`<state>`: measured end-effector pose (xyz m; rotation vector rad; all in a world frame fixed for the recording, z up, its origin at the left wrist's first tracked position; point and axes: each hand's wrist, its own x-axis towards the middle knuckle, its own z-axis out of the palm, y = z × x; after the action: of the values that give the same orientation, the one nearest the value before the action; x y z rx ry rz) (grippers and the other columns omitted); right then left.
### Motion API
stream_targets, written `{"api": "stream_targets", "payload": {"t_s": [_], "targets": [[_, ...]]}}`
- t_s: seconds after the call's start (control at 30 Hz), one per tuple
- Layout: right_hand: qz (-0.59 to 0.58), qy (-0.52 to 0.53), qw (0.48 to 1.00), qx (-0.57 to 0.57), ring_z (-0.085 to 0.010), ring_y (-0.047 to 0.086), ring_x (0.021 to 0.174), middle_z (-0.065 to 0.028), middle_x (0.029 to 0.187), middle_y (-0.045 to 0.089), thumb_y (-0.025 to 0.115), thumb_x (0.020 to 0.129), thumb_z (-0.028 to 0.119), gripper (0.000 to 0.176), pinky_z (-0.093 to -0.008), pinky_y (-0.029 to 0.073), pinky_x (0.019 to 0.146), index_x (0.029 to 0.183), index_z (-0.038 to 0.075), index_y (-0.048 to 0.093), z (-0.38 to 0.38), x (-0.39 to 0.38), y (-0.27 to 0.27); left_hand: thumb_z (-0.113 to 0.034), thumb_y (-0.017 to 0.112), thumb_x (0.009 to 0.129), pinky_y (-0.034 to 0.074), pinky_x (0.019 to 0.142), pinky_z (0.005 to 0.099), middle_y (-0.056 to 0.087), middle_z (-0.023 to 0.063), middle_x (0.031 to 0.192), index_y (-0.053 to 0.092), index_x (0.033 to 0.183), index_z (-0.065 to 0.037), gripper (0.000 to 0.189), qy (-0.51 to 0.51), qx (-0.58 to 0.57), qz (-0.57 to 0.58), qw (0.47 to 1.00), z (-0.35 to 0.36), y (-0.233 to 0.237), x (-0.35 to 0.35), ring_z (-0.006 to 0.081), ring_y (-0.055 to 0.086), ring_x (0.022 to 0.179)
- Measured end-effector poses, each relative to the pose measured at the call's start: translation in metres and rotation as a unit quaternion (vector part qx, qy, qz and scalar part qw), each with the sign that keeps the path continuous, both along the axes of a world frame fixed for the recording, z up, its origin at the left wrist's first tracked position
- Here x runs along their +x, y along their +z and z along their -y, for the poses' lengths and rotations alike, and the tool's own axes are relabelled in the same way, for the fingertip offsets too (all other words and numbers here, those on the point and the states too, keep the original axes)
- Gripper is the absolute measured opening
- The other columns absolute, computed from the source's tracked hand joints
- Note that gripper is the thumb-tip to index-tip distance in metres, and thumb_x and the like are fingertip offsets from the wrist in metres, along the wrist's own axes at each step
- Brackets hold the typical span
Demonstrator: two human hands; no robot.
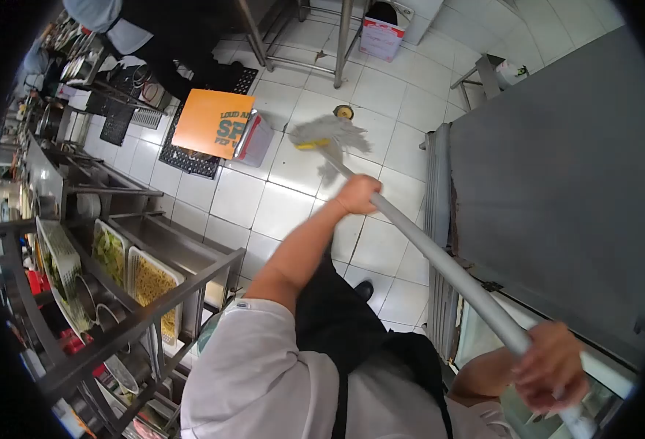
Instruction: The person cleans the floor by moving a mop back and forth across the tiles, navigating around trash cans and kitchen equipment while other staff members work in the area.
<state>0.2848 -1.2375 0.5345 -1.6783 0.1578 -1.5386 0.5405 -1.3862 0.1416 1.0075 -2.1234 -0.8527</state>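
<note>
A long grey mop handle [439, 256] runs diagonally from the lower right up to the middle of the view. My left hand [360, 194] is wrapped round its lower part, near the mop head. Farther up the handle, at the lower right, my right hand [550, 368] is closed round it, slightly blurred. The grey string mop head [340, 133], with a yellow clamp [312, 144], lies on the white tiled floor [289, 212]. Just beyond the strings is a small round yellowish drain or object [344, 112].
An orange board [212, 123] and a white box [255, 139] stand on the floor beside a black mat [190, 162]. Another person [128, 33] is at upper left. Metal racks with food baskets [155, 282] line the left; a large grey unit [556, 168] fills the right.
</note>
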Motion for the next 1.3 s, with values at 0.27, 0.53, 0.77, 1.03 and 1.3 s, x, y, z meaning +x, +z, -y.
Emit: {"api": "stream_targets", "payload": {"t_s": [0.27,0.53,0.77,1.03,1.3], "targets": [[-0.182,-0.116,0.957,0.192,-0.0281,0.066,0.071,-0.0121,0.075,0.063,0.072,0.079,0.005,0.013,-0.0559,0.051,0.092,0.08,0.002,0.06,0.053,0.087,-0.14,-0.023,0.075,0.076,0.028,0.113,0.0585,0.052,0.0157,0.137,0.059,0.123,-0.019,0.05,0.329,0.127,0.3,0.886,0.109,-0.06,0.119,0.0384,0.04,0.137],[-0.216,-0.186,0.941,0.183,-0.0233,0.067,0.071,-0.0071,0.074,0.067,0.077,0.068,0.002,0.015,-0.0458,0.057,0.085,0.078,0.008,0.068,0.011,0.028,-0.053,-0.021,0.078,0.067,0.041,0.091,0.0505,0.063,0.0081,0.101,0.06,0.095,-0.013,0.035,0.234,0.044,0.161,0.958,0.052,-0.038,0.03,0.0311,0.058,0.107],[0.014,-0.02,1.0,-0.008,-0.0062,0.047,0.048,0.0053,0.06,0.047,0.065,0.095,0.034,0.039,-0.028,0.054,0.056,0.128,0.015,0.057,-0.077,-0.071,0.078,-0.029,0.072,0.074,0.049,0.06,0.0471,0.06,0.0148,0.065,0.057,0.064,-0.007,0.029,-0.053,0.072,-0.067,0.994,-0.114,0.01,-0.126,0.0377,0.062,0.066],[-0.029,-0.136,0.99,-0.012,-0.0071,0.048,0.051,0.005,0.068,0.051,0.061,0.098,0.032,0.035,-0.0248,0.048,0.055,0.129,0.017,0.054,-0.098,-0.07,0.107,-0.031,0.07,0.074,0.049,0.058,0.0452,0.059,0.013,0.062,0.058,0.068,-0.009,0.026,-0.324,0.041,-0.072,0.942,-0.131,0.034,-0.171,0.0376,0.06,0.062],[-0.02,-0.188,0.978,-0.084,-0.0058,0.048,0.047,0.0045,0.066,0.054,0.06,0.099,0.026,0.036,-0.0251,0.05,0.054,0.131,0.013,0.053,-0.046,-0.036,0.067,-0.028,0.07,0.077,0.048,0.056,0.0456,0.057,0.0118,0.059,0.056,0.066,-0.01,0.025,-0.297,-0.022,-0.088,0.95,-0.019,0.001,-0.167,0.0368,0.06,0.059]]}}
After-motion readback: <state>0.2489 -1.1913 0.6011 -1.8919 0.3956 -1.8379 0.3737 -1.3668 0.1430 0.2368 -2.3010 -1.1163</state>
